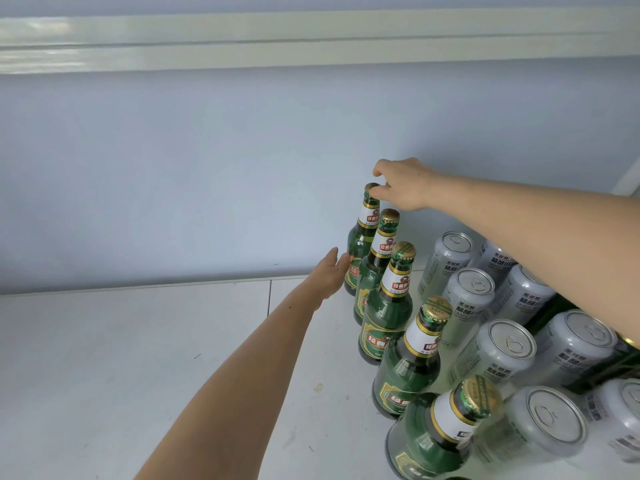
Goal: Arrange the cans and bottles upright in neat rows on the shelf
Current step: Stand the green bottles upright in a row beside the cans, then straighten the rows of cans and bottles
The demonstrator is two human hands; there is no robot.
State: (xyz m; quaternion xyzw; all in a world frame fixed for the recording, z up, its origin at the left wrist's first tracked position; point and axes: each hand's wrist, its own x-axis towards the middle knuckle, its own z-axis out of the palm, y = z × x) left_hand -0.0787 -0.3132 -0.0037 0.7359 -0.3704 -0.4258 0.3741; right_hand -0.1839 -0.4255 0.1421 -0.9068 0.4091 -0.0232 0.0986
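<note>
Right hand (403, 183) reaches over, fingertips pinching the rearmost bottle (362, 237) at its cap; left hand (329, 273) (fingers straight) presses flat against that bottle's side.

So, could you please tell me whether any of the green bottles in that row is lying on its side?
No, all five green bottles stand upright in one row on the shelf, beside the silver cans.

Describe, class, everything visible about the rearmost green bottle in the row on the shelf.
The rearmost green bottle looks like dark green glass, with a gold-coloured cap, a white neck label banded in gold and a green body label. It stands upright at the back of the bottle row, close to the wall. The right hand pinches its cap; the left hand lies straight-fingered against its lower body.
</note>
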